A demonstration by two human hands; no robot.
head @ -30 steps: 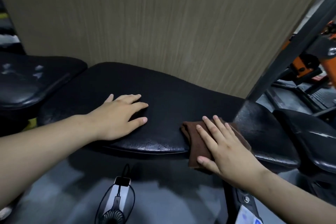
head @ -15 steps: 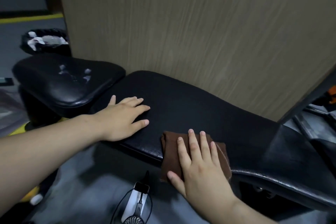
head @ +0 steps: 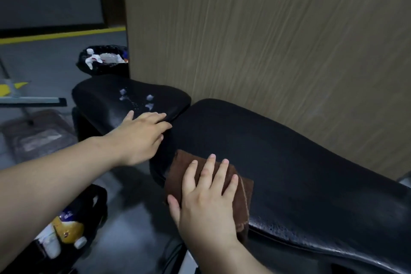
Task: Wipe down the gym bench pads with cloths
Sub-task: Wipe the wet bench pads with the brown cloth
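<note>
Head view: the right hand (head: 206, 202) lies flat, fingers straight and spread, pressing a folded brown cloth (head: 244, 189) onto the near edge of the long black back pad (head: 289, 162). The cloth drapes over the rim; the flat palm gives broad contact, I'd say. The left hand (head: 140, 135), also flat and holding nothing, rests where that pad meets the seat pad (head: 106, 95), likely bracing. White droplets (head: 149, 97) on the seat pad look unwiped.
</note>
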